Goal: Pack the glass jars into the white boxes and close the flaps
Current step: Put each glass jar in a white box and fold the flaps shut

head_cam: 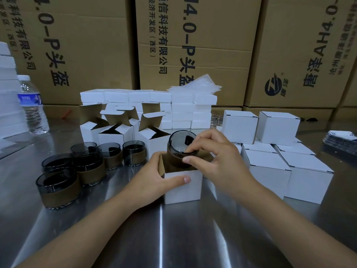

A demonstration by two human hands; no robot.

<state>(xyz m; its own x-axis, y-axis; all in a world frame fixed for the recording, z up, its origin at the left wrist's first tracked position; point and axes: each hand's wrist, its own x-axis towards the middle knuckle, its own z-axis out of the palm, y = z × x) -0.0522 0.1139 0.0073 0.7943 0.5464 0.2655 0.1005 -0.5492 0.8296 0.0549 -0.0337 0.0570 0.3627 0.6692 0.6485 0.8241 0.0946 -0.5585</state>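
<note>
- Two hands busy in the head cam, both at one open white box (183,188) standing mid-way across the steel table (173,238)
- Box side first: the left hand (154,176) grips it from the left, thumb laid flat across the white front face, other fingers round the left wall & mostly hidden
- Now the right hand (218,157): thumb & forefinger pinch the near rim of a glass jar (179,144), remaining fingers loosely bent above the box's right edge
- Jar position: part-way in, at a slight tilt, brown-banded lower half down inside the brown-lined opening, smoky upper half sticking out above the top edge; small dark piece shows inside the glass
- Flaps on this box not closed
- Left of the action, six spare jars (58,188) w/ the same brown bands stand upright in a tight cluster on the steel
- Behind them, three empty boxes (116,130) w/ flaps up, just beside each other
- Over on the right, closed boxes (266,165) packed side by side, two more sitting on top at the back
- Bkgd: a stack of flat white boxes (181,107) w/ clear plastic sheets (195,85) on top, a water bottle (31,105) far left, dark cards (340,140) at the right edge, big printed cartons (193,45) walling off the rear
</note>
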